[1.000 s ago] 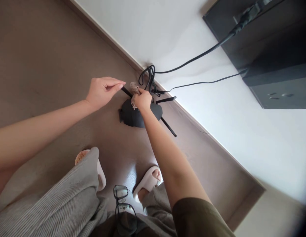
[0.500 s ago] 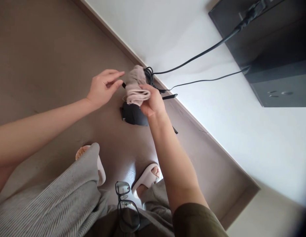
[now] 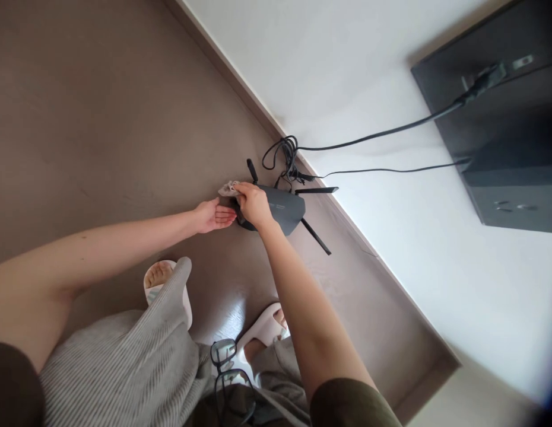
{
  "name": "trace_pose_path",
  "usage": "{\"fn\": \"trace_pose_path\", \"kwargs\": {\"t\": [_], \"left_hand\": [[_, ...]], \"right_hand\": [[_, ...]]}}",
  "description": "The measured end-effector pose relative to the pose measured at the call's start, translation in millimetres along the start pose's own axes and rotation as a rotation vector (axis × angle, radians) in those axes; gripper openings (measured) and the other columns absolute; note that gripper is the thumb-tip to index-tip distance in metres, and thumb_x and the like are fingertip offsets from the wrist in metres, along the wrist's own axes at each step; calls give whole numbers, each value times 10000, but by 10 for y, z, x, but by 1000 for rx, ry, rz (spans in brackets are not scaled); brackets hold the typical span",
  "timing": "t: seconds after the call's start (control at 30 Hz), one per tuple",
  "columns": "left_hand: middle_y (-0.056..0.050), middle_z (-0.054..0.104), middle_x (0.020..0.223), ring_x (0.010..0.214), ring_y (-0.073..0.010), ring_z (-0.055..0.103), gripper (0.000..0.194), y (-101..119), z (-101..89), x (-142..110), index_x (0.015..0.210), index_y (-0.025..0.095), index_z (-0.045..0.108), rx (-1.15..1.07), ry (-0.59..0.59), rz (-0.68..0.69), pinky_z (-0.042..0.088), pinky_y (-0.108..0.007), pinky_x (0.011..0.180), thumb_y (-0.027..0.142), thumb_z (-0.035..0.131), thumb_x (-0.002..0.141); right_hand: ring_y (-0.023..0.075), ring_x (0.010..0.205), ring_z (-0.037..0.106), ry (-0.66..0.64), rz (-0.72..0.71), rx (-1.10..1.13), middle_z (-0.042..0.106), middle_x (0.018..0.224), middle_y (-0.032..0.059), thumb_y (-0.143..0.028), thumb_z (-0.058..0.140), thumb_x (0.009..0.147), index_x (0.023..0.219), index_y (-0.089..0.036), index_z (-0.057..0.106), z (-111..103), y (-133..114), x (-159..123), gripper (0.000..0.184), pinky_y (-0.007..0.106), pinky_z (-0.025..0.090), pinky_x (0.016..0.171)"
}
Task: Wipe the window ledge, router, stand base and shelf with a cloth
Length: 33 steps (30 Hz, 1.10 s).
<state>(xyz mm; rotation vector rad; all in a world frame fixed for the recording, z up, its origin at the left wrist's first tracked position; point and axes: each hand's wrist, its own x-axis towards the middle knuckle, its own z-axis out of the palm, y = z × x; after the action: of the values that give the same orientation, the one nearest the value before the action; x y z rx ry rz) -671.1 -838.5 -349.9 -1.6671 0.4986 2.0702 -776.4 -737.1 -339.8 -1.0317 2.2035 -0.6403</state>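
Observation:
A dark grey router (image 3: 288, 209) with black antennas lies on the floor by the wall. My right hand (image 3: 254, 204) is closed on a folded pinkish-grey cloth (image 3: 229, 189) and rests over the router's left part, hiding some of its top. At the router's left end, my left hand (image 3: 215, 215) is palm up with its fingers stretched out, the fingertips at the router's edge. Whether they touch it I cannot tell. Behind the router, a bundle of black cable (image 3: 288, 155) lies against the skirting.
Two black cords run from the bundle to a dark wall panel (image 3: 449, 101) with sockets on the right. The brown skirting (image 3: 240, 83) edges the white wall. My slippered feet (image 3: 265, 326) stand on the brown floor, and glasses (image 3: 234, 373) hang below my view.
My right hand has lowered the cloth from above the router onto its left part. My left hand has dropped and turned palm up beside it. More of the router shows.

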Motion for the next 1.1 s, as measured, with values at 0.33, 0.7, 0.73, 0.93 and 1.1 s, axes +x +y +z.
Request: {"fn": "trace_pose_path", "kwargs": {"t": [0.33,0.7,0.73,0.93,1.1], "left_hand": [[-144,691,741,641,-217,696,679,-12,88,82,1103,76,624,-288,-29,-48,590,-302,587,540,137,1011],[-81,664,642,537,-160,654,202,-67,93,253,951,91,653,-232,-157,-117,576,-245,557,124,454,946],[-82,668,651,542,-159,657,189,-72,87,266,949,99,652,-253,-153,-104,578,-240,552,127,465,946],[-60,674,682,551,-136,669,118,-51,79,277,992,126,645,-288,-129,-65,587,-205,550,124,543,933],[-60,659,644,530,-128,654,152,-24,107,230,965,103,637,-225,-97,-28,567,-187,533,70,491,941]], "right_hand": [[213,999,689,-504,38,-79,763,1060,71,30,506,803,1046,-177,757,-299,-96,236,406,285,507,882],[178,1064,649,-309,-232,109,695,1200,80,38,382,855,1072,-177,712,-873,-481,-652,450,331,484,956],[183,1072,646,-290,-245,116,683,1228,89,30,378,873,1087,-180,708,-924,-513,-738,446,344,492,955],[166,1046,676,-390,-303,290,711,1146,85,-30,402,938,1102,-212,719,-1264,-393,-1212,400,341,561,916],[203,1094,663,-15,-221,170,688,1210,89,-90,454,949,1159,-260,730,-1108,-263,-1352,386,405,578,939]]}}
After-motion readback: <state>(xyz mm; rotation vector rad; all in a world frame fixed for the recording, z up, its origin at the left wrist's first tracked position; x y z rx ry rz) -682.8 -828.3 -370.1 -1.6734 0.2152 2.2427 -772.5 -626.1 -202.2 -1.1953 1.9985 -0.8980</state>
